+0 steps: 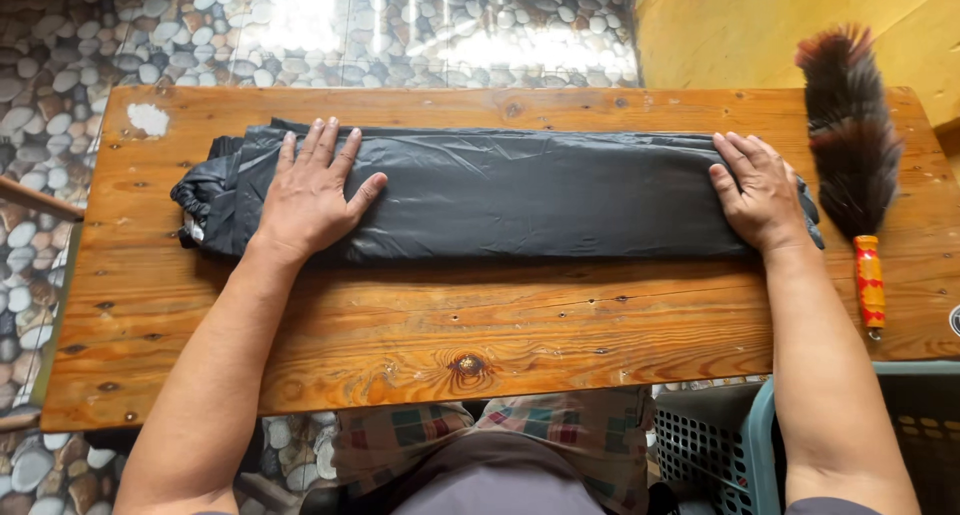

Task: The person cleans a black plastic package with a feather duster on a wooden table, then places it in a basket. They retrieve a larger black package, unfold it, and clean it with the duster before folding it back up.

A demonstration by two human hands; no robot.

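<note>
**Both hands flat on a folded black bag**

A black plastic bag (520, 200), folded into a long band, lies across the far half of a wooden tabletop (480, 325), running from left to right. Its left end is bunched and crumpled; the rest is smooth and flat.

The left hand (312, 190) rests palm down on the left part of the bag, just inside the bunched end, fingers spread wide and pointing away from the person. It grips nothing; it only presses on the plastic.

The right hand (762, 190) lies palm down on the right end of the bag, fingers together and stretched out flat, likewise holding nothing. A little of the bag shows past it on the right.

Just beside that end, near the tabletop's right edge, lies a feather duster (850, 135) with dark brown plumes pointing away from the person and a red and yellow handle pointing back. It seems to be apart from the bag.

Below the right forearm stands a teal plastic basket (750, 445) with a perforated wall. The floor (60, 35) is patterned with pebbles.
</note>
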